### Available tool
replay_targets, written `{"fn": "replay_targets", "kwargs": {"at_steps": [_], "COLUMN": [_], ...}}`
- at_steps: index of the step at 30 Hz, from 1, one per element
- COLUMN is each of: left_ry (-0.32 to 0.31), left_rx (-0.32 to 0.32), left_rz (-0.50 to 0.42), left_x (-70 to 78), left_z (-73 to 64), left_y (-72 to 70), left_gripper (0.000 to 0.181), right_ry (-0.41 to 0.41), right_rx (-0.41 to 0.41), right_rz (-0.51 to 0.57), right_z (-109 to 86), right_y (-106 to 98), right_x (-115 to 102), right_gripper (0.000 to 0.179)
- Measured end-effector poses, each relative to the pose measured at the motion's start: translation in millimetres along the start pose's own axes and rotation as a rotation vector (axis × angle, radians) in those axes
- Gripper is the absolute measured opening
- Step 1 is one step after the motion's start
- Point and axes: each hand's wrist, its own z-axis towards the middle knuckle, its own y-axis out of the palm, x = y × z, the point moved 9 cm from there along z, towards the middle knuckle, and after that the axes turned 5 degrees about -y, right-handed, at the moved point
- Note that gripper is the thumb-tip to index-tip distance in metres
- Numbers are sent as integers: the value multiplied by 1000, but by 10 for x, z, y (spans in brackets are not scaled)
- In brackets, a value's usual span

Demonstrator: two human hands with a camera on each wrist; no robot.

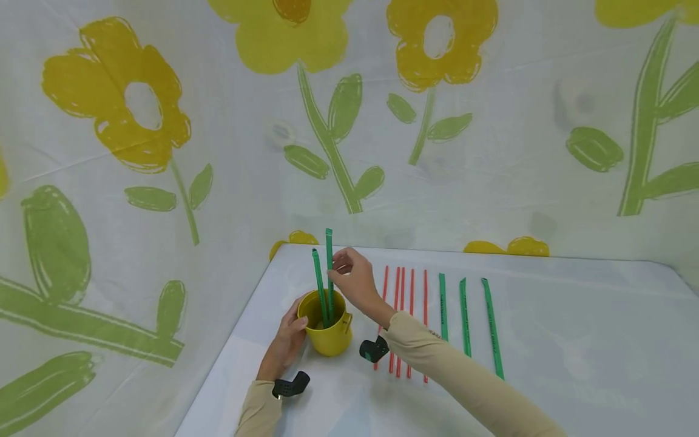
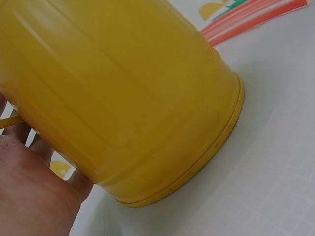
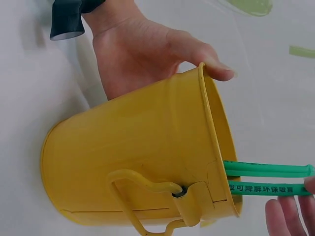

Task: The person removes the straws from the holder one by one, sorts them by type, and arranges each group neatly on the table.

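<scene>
A yellow metal bucket (image 1: pixel 329 343) with a small side handle (image 3: pixel 129 199) stands on the white table. My left hand (image 1: pixel 287 341) grips its left side, the thumb (image 3: pixel 216 69) over the rim in the right wrist view. Two green-wrapped straws stand in the bucket, leaning on its inside. My right hand (image 1: pixel 356 280) pinches the taller wrapped straw (image 1: pixel 329 258) partway up, above the rim. Just left of it is the other wrapped straw (image 1: pixel 318 273), untouched. Dark printed characters show on the held wrapper in the right wrist view.
Several thin red straws (image 1: pixel 412 303) lie in a row right of the bucket, partly behind my right forearm. Three more green-wrapped straws (image 1: pixel 464 309) lie farther right. A flower-printed cloth (image 1: pixel 235 121) hangs behind the table (image 1: pixel 590 340).
</scene>
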Motion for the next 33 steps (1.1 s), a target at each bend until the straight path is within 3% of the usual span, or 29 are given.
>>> {"fn": "replay_targets", "kwargs": {"at_steps": [10, 23, 30, 33], "left_ry": [33, 44, 62, 60], "left_rx": [-10, -12, -18, -13], "left_rz": [4, 6, 19, 14], "left_x": [-30, -51, -45, -38], "left_z": [6, 4, 18, 17], "left_y": [-14, -39, -40, -35], "left_gripper": [57, 54, 57, 56], "right_ry": [-46, -53, -65, -49], "right_rx": [38, 94, 123, 143], "right_rz": [52, 244, 293, 319], "right_z": [-15, 34, -33, -41], "right_y": [-128, -330, -559, -641], "right_x": [-103, -253, -579, -619], "right_gripper": [18, 23, 25, 24]}}
